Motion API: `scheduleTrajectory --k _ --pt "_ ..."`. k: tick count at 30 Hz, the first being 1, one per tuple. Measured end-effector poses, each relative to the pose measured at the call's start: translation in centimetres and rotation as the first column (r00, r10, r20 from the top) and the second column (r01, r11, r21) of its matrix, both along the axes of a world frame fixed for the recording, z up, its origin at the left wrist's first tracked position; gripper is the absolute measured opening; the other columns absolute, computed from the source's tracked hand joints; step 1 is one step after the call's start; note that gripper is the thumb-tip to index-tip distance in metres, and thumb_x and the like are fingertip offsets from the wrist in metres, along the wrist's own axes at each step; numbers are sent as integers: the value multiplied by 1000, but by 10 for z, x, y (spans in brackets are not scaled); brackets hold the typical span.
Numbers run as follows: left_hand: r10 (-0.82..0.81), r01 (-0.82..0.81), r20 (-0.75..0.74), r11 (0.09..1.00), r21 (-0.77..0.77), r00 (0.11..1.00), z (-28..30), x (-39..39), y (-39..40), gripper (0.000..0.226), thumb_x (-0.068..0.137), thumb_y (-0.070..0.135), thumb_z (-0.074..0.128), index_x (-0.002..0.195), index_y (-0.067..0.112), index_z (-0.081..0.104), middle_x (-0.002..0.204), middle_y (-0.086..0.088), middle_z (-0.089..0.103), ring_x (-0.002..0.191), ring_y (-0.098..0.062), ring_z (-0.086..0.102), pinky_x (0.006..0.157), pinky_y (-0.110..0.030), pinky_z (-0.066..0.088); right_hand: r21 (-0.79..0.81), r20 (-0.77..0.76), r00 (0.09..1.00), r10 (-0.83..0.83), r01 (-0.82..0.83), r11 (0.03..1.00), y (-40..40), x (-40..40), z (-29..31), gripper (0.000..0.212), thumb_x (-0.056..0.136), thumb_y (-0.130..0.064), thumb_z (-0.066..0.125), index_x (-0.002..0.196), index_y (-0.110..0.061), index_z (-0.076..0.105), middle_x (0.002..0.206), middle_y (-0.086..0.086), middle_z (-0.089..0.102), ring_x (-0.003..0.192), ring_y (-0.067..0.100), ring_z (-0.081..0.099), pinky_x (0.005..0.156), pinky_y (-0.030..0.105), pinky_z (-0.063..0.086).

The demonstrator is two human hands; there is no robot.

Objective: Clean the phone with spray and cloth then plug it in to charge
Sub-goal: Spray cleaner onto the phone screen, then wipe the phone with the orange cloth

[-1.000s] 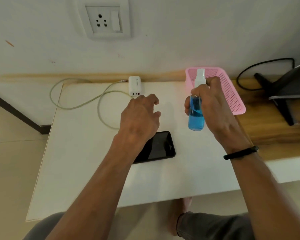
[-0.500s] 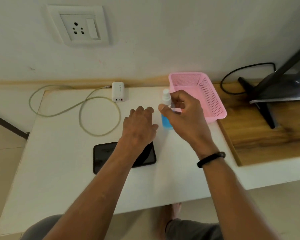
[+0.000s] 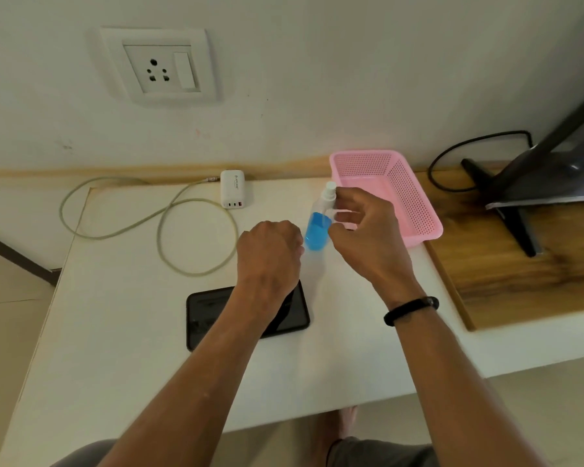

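Note:
The black phone (image 3: 209, 315) lies flat, screen up, on the white table (image 3: 122, 332), partly hidden under my left forearm. My left hand (image 3: 268, 254) hovers just beyond the phone with its fingers curled in and nothing visible in it. The spray bottle (image 3: 316, 230), clear with blue liquid and a white nozzle, stands upright on the table right of that hand. My right hand (image 3: 364, 230) pinches it around the neck with fingertips and thumb. The white charger brick (image 3: 232, 188) with its looped pale cable (image 3: 162, 237) rests near the wall. No cloth is visible.
A wall socket with switch (image 3: 161, 67) sits above the table's left half. A pink perforated basket (image 3: 415, 203) stands behind my right hand. On a wooden board (image 3: 506, 264) at the right are a monitor stand (image 3: 516, 214) and a black cable (image 3: 452, 153).
My right hand has brought the spray bottle down from the air and stood it on the table beside the basket. My left hand has curled its fingers and stayed over the phone.

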State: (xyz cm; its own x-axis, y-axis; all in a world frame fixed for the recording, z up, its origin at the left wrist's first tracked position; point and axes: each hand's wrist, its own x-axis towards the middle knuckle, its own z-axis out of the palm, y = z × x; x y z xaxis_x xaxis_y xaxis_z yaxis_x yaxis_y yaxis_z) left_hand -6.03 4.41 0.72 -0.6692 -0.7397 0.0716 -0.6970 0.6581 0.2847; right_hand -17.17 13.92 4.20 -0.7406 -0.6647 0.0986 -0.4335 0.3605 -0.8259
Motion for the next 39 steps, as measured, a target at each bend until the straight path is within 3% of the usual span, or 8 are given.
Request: scheduleTrajectory --k 6,9,12,20,28,30,34,39 --pt "10 -12 -40 999 -47 999 -4 0 -3 16 99 32 64 111 26 73 102 7 75 93 -17 67 73 -29 43 50 -177 960 -217 229 972 7 -16 6 28 95 -6 64 121 -13 71 126 2 73 95 7 60 66 -1 38" --pt "7 -7 -67 1000 -3 998 -5 2 -4 19 98 31 66 116 27 70 111 8 73 99 -16 65 76 -28 40 304 -293 947 -133 224 926 7 -18 3 25 103 -18 50 88 -7 67 95 11 71 89 23 63 89 35 56" --pt "-9 13 -62 998 64 998 -3 6 -5 21 98 31 67 119 30 66 117 9 68 104 -15 62 78 -26 38 525 -302 950 -81 236 817 6 -18 -3 38 107 -31 37 82 -10 57 87 10 60 107 32 59 123 66 23" --pt "-8 16 -171 999 42 985 17 14 -15 23 95 33 67 118 31 68 125 7 62 112 -18 61 76 -26 38 695 -294 954 56 173 698 5 -23 -6 27 109 -27 28 93 -21 49 79 -1 46 119 37 54 112 84 3" --pt "-13 34 -276 997 73 961 32 17 -10 26 95 38 68 120 32 69 125 10 65 109 -15 64 81 -28 48 492 -334 940 -64 232 839 6 -26 0 40 112 -33 30 86 -14 55 74 -3 50 96 25 55 118 72 26" --pt "7 43 -358 991 130 934 39 19 -7 27 95 40 67 121 33 69 122 12 67 107 -13 64 83 -33 54 226 -266 944 -197 260 939 9 -22 13 59 112 -39 31 70 -10 61 73 3 63 74 18 60 97 46 52" --pt "73 111 -496 937 331 865 56 27 -2 25 95 40 68 119 35 70 106 17 71 90 -2 66 77 -16 55 -217 92 914 -395 405 888 22 1 39 62 108 -46 43 75 -4 74 78 0 77 65 0 68 58 8 50" --pt "461 156 -353 413 897 814 66 62 20 37 97 52 61 126 29 69 106 9 78 98 -8 75 95 -37 60 -397 560 828 -40 311 864 39 50 39 38 102 -39 60 70 -27 77 80 -1 76 91 25 78 81 47 65"
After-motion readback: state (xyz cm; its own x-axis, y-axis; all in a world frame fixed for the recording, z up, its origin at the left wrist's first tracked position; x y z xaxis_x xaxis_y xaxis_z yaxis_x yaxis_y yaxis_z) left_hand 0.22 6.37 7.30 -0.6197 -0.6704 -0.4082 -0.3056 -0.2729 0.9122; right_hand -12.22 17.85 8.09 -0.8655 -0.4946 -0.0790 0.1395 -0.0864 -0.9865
